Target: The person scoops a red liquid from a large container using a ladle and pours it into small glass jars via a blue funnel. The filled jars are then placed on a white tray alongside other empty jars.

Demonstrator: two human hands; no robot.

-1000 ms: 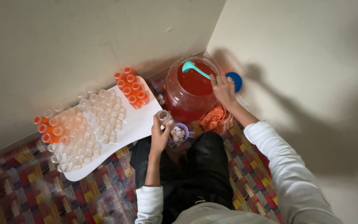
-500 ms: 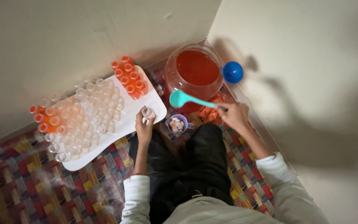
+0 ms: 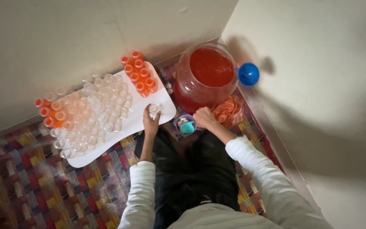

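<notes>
My left hand (image 3: pixel 151 123) grips a small clear bottle (image 3: pixel 153 109) standing on the near right corner of the white board (image 3: pixel 138 120). My right hand (image 3: pixel 203 118) holds the handle of a teal ladle (image 3: pixel 187 127), whose scoop rests inside a small clear cup (image 3: pixel 184 124) between my hands. A big glass jar of red-orange drink (image 3: pixel 209 72) stands just beyond the right hand. The board carries several empty clear bottles (image 3: pixel 94 110) and orange-filled ones (image 3: pixel 138 74) at its far right, with more filled bottles (image 3: pixel 47 112) at its left.
A blue funnel (image 3: pixel 248 74) lies right of the jar by the wall. An orange striped cloth (image 3: pixel 230 111) sits at the jar's base. I sit on a multicoloured patterned rug (image 3: pixel 30 186) in a corner; walls close off the far side and right.
My right hand brought the teal ladle out of the jar, across toward me, and down into the small cup. My left hand has stayed on the small bottle at the board's corner.
</notes>
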